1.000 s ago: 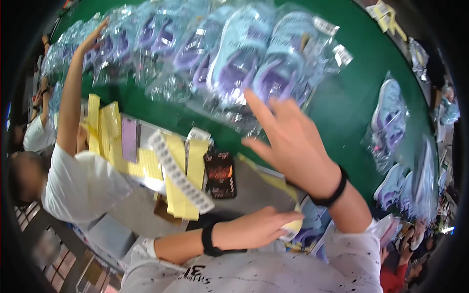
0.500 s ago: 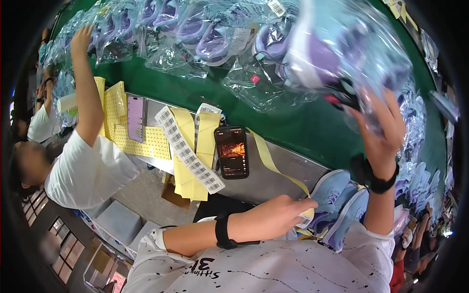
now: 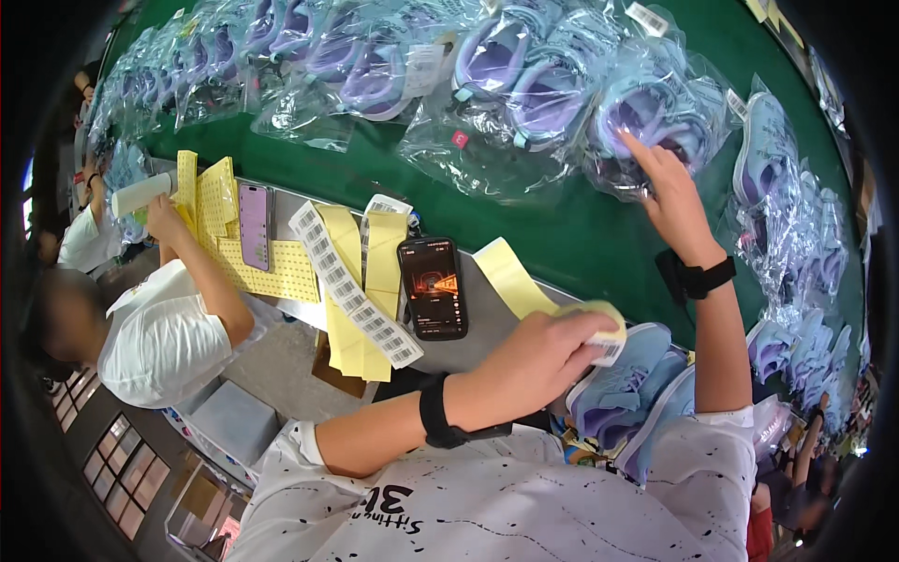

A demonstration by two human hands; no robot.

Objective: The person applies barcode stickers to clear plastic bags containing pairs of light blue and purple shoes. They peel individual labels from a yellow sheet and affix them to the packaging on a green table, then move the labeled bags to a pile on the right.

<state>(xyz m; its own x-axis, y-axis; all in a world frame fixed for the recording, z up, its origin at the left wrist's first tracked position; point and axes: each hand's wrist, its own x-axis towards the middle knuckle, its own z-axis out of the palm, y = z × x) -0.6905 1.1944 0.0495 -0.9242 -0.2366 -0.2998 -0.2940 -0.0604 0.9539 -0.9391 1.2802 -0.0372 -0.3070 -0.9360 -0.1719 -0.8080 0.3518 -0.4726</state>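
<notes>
My left hand [image 3: 524, 365] is closed on a strip of barcode stickers [image 3: 609, 350] with yellow backing; the fingertips are slightly blurred. The strip's yellow tail [image 3: 510, 272] hangs over the bench edge. My right hand [image 3: 676, 208] reaches out with its index finger stretched onto a clear-bagged pair of light blue and purple sneakers [image 3: 641, 98]. The pair lies on the green surface, and the hand rests at its near edge without gripping it. Just right of my left hand sit unbagged blue sneakers [image 3: 626, 375], close to my body.
Bagged sneakers [image 3: 375, 80] line the far side of the green conveyor [image 3: 393, 173] and curve down the right. On the metal bench are barcode sheets [image 3: 351, 290], a black phone [image 3: 433, 288], a purple phone [image 3: 255, 225] and yellow sticker sheets [image 3: 281, 272]. A co-worker [image 3: 173, 328] sits at left.
The bagged pair has come down onto the green surface, and my right hand has loosened from it. My left hand has risen slightly with the sticker strip. The co-worker's arm has drawn back.
</notes>
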